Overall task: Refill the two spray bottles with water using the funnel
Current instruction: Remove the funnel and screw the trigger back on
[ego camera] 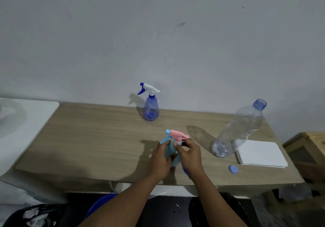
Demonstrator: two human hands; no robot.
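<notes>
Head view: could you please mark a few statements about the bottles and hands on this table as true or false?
1. The left hand grips the body of the light blue spray bottle. True.
2. The dark blue spray bottle has its spray head taken off. False: its white and blue head is on it.
3. The clear bottle stands with its mouth uncapped. True.
4. The right hand holds the blue cap. False: the cap lies on the table; the right hand pinches the light blue spray bottle at its neck, under the pink head.
5. The dark blue spray bottle stands nearer the wall than the held one. True.
</notes>
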